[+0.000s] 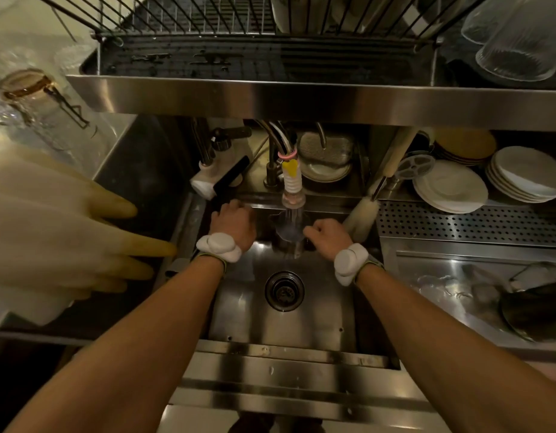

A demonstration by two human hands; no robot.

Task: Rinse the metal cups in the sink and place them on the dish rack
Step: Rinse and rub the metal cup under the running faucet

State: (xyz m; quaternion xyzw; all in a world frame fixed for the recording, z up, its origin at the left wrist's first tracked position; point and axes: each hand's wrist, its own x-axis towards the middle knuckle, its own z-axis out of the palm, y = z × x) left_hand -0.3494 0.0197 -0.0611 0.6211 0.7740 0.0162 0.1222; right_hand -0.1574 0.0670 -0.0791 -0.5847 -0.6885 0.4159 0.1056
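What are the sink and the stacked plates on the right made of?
The sink looks like brushed stainless steel: grey, with soft streaky reflections. The plates seem glazed ceramic, white and smooth with a faint sheen, though melamine can't be ruled out.

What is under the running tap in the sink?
A metal cup sits under the tap, water pouring onto it. The right hand holds its side; the left hand is beside it. The cup's inside is hidden by water.

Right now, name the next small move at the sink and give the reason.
Probably keep the metal cup under the running water briefly, then lift it toward the dish rack. The right hand grips the cup beneath the faucet nozzle, the left hand is beside it, and the rack's near section looks free.
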